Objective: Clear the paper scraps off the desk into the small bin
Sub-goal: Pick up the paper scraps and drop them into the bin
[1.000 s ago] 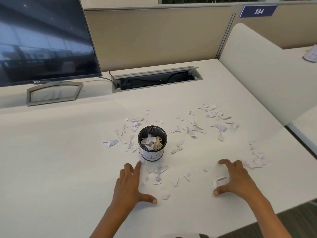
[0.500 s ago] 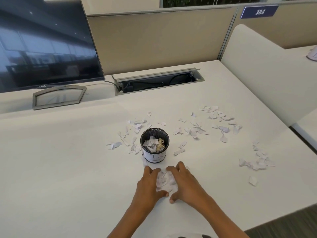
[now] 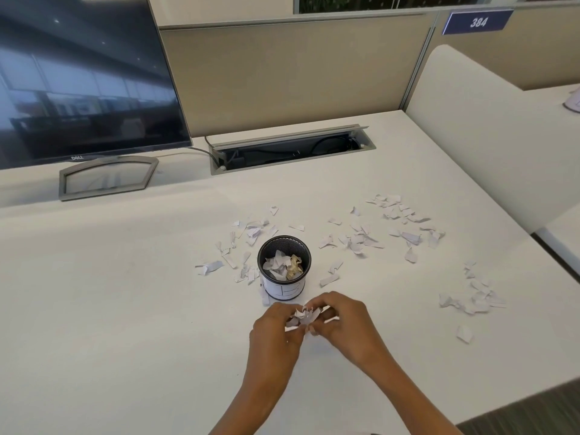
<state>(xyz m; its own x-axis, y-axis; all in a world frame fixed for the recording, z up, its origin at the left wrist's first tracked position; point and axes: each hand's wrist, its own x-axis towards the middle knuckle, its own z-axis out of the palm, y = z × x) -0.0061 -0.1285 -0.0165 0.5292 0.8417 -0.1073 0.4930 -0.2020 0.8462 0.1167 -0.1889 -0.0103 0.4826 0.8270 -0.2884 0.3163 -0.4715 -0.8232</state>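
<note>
One view only — a wide-angle camera worn on the head, looking forward and down across the white desk top (image 3: 125, 309). Both bare forearms enter from the bottom edge; the black flat-screen monitor (image 3: 78, 76) and beige partition panel (image 3: 298, 73) stand farthest off.

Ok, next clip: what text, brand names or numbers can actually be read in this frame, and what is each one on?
"384": white digits on the blue sign on top of the partition.
"DELL": small logo on the lower bezel of the monitor.
White label on the small bin: it carries a drawn outline, maybe a letter, not clear enough to read.
Paper scraps: no legible print.
</note>
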